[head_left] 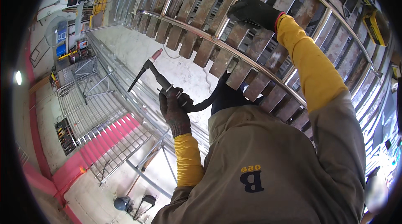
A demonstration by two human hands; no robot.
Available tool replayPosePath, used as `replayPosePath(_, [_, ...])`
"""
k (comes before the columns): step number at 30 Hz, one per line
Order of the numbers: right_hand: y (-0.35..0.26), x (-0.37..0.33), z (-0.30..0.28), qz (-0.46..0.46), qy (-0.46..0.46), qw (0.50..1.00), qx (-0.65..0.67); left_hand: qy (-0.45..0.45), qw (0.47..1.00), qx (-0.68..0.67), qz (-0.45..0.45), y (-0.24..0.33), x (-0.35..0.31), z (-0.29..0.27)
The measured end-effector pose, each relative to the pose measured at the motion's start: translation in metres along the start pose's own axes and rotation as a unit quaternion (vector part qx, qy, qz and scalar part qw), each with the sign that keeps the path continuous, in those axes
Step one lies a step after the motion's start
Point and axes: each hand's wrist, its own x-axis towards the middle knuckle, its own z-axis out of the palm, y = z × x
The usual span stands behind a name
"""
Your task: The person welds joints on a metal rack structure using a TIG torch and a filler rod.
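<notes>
1. Nearest, the left hand (175,113), in a dark knit glove, is gripping the black-handled welding torch (161,81), fingers wrapped tight around its handle; the pink nozzle is pointing up-left, clear of the metal.
2. Farther off, the right hand (252,11), in a black glove, is resting on the slatted steel frame (201,52), fingers curled over a bar.
3. Beyond, wire mesh racks (90,98) are lying on the floor.
</notes>
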Motion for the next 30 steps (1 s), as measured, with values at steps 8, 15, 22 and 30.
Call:
replayPosePath(8, [-0.022, -0.013, 0.017, 0.09, 0.042, 0.994, -0.043, -0.075, 0.995, -0.051, -0.031, 0.013, 0.085, -0.007])
replayPosePath(15, [-0.053, -0.086, 0.037, -0.031, 0.313, 0.948, 0.048, -0.215, 0.976, -0.018, -0.034, 0.027, 0.172, -0.013])
replayPosePath(22, [-0.037, -0.195, 0.033, -0.276, 0.461, 0.727, 0.427, -0.325, 0.946, -0.002, -0.02, 0.042, 0.232, 0.032])
replayPosePath(30, [0.005, -0.203, 0.113, -0.186, 0.586, 0.706, 0.352, -0.431, 0.902, 0.012, -0.015, 0.019, 0.26, 0.084])
